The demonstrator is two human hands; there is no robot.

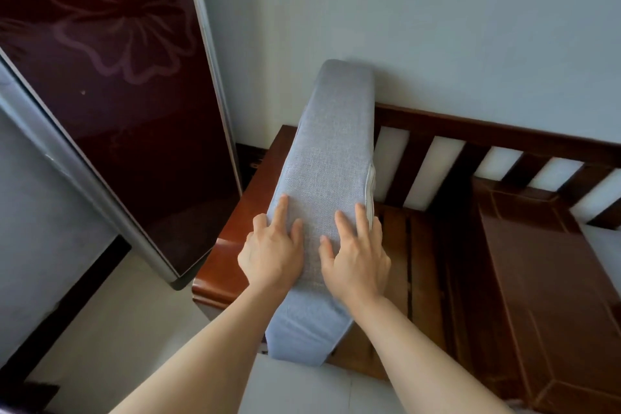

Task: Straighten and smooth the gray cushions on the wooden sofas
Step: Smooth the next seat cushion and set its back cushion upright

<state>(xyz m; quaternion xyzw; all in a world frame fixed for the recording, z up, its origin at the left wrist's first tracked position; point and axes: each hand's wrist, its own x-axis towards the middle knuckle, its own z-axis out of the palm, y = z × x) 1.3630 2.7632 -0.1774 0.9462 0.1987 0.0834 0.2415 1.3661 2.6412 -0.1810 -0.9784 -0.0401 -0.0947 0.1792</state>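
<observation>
A gray cushion point(331, 158) stands on its edge at the left end of the wooden sofa point(544, 279), against the armrest point(235, 239). Its narrow side faces up, with a zipper along the right edge. My left hand point(274, 249) lies flat on that upper side, fingers spread, thumb curled over the left edge. My right hand point(356, 255) lies flat beside it, fingers spread, with the little finger at the zipper edge. Neither hand grips the fabric. The sofa's seat boards are bare and brown.
A dark red fridge point(111, 94) with a flower pattern stands to the left, close to the armrest. The sofa's slatted backrest point(497, 144) runs along the pale wall point(437, 10). Pale floor tiles point(117, 329) lie below.
</observation>
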